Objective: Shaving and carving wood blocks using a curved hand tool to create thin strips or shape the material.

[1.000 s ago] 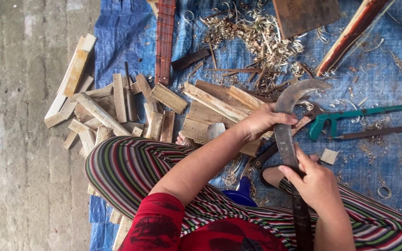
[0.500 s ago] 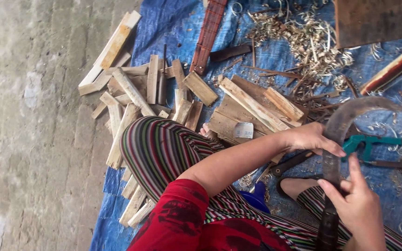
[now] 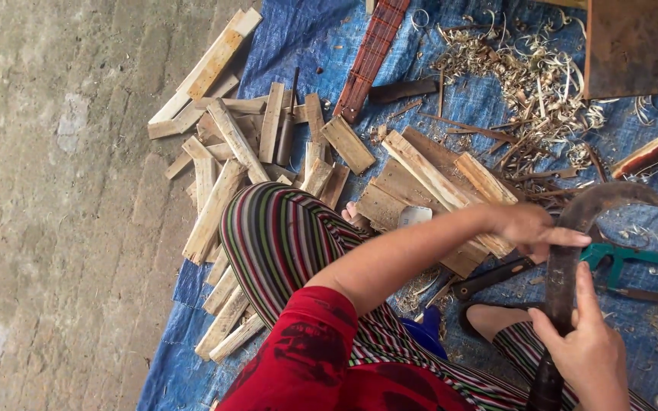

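— Billhook, curved and dark: where is it now?
— Upright before the knees; right hand clamped low on it, left hand resting fingers above that grip.
— Changed?
— Left hand has slid from the wood scraps onto the blade, suggesting inspection.

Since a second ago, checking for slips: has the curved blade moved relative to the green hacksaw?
Cannot tell. The camera swung, yet the curved blade arches just left of the green hacksaw as before.
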